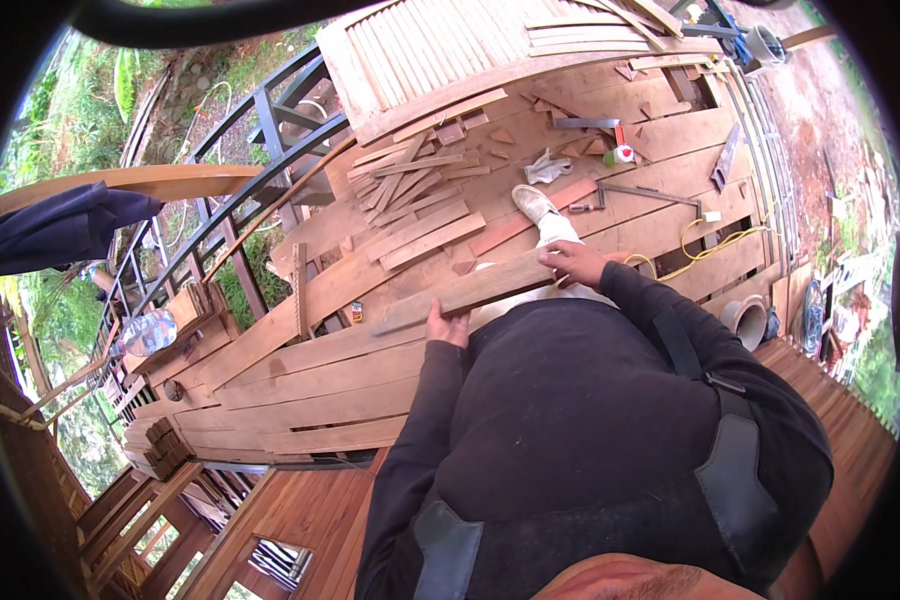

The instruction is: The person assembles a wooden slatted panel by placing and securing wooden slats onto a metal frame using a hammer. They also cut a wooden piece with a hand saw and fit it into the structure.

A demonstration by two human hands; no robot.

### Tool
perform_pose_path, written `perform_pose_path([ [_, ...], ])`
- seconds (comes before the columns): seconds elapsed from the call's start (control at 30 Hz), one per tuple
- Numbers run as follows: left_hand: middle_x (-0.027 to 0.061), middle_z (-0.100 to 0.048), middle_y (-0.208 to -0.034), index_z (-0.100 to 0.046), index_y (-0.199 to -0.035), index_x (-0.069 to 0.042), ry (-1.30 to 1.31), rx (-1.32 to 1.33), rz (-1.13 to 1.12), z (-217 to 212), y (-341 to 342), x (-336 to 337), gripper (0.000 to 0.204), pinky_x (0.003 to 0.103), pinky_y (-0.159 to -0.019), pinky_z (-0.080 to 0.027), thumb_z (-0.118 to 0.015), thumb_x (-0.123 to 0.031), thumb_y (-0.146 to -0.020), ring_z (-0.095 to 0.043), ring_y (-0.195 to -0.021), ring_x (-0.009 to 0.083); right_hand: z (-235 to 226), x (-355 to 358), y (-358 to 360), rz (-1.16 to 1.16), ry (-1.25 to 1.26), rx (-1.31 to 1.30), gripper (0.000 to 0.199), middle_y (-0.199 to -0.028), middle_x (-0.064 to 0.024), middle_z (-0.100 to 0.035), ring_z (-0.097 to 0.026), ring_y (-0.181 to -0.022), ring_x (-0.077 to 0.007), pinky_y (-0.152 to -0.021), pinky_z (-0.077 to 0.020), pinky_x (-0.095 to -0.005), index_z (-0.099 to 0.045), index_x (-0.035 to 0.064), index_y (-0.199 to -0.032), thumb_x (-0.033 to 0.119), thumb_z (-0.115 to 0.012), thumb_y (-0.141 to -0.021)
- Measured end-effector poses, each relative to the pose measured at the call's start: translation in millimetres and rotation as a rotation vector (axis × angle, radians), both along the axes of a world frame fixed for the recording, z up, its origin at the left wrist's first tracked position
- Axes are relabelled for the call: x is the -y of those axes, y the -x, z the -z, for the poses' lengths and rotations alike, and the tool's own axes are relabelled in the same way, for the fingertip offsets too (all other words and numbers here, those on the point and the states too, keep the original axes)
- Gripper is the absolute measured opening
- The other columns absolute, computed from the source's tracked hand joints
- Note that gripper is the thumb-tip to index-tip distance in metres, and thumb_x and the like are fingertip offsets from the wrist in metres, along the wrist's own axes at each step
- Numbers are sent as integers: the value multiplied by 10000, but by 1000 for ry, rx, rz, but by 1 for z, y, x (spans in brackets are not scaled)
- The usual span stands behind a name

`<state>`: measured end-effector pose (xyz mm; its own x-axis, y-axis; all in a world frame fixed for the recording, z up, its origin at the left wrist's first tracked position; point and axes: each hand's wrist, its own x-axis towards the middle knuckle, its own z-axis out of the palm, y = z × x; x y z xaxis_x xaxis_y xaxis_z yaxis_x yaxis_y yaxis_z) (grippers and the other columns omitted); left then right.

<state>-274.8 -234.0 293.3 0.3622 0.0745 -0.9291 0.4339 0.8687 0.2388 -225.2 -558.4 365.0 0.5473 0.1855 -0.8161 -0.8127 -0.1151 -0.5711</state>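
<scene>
A wooden board (480,288) lies slantwise across my lap, its greyer end to the left. My left hand (448,325) is closed on its near edge, thumb up against the wood and the other fingers partly hidden. Nearer the board's right end, my right hand (575,262) grips it from above with bent fingers. Beyond the board is a pile of loose wooden slats (405,185), with two wider planks (432,240) beside it. Past my right hand lie a bar clamp (660,193) and a chisel-like tool (585,208) on the planks.
A slatted wooden panel (440,65) stands at the far side. Toward the far right are a white-and-green bottle (620,155), a white rag (547,168), a handsaw (725,160) and wood offcuts. A yellow cord (715,248) crosses the gapped decking on the right. A metal railing (260,180) runs along the left.
</scene>
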Motion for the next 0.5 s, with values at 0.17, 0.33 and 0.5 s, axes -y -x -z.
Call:
perform_pose_path([
  [0.17, 147, -468, -1439, -412, -1433, -23, 173, 163, 170, 2, 8, 3, 584, 482, -1172, -377, -612, -363, -1002, -440, -1348, 313, -1, -5, 17, -154, 224, 285, 399, -706, -48, -651, -586, -654, -137, -615, -484, -320, -702, 22, -765, 408, -771, -838],
  [0.33, 213, -415, -1537, -307, -1505, 7, -83, 50, 703, 13, 19, -12, 651, 467, -1129, -418, -495, -407, -1040, -434, -1409, 348, -18, -2, 11, -152, 304, 230, 485, -775, -132, -687, -653, -747, -217, -696, -510, -361, -698, -17, -901, 454, -779, -816],
  [0.5, 278, -534, -1401, -323, -1458, 21, -329, -117, 787, 32, 43, -64, 555, 480, -924, -576, -520, -273, -1031, -617, -1201, 411, -14, 11, 8, -143, 629, 378, 529, -917, -202, -719, -708, -890, -339, -799, -545, -427, -673, -8, -1104, 407, -776, -792],
])
